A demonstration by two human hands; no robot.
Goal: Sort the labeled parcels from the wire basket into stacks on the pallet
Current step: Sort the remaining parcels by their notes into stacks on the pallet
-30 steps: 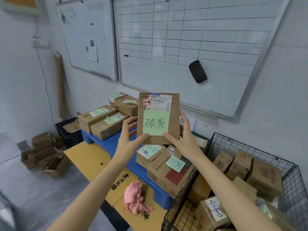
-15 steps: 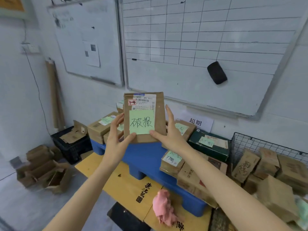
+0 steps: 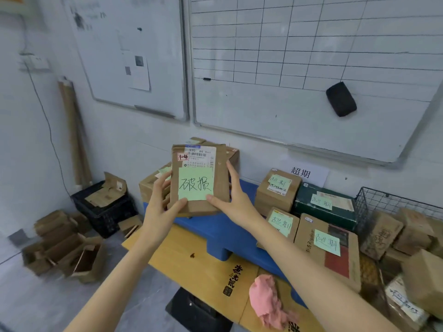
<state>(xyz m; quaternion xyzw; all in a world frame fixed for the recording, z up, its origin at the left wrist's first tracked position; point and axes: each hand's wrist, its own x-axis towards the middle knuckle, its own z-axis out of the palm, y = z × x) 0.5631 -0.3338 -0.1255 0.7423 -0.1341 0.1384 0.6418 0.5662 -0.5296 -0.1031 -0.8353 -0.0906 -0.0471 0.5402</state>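
Brown paper wraps the parcel [image 3: 199, 180], which stands upright in the air over the far left corner of the blue pallet [image 3: 225, 233], its green note facing the camera. The left grip [image 3: 159, 204] is clamped on its left edge, thumb on the front and fingers behind; the right grip [image 3: 236, 200] pinches the lower right edge, thumb in front, fingers straight up the side. The note seems to read damaged, so the likely home is the stack of boxes [image 3: 149, 185] just behind it, not the overdue parcels [image 3: 278, 190] at the pallet's right end under the white sign [image 3: 303, 172]. To do this well, tip the parcel flat, note upward, square it on the stack, and let go only once it sits. The wire basket [image 3: 374, 197] is off the pallet's right end. A pink rag [image 3: 266, 300] lies on the table [image 3: 191, 262] near its front edge, clear of the path
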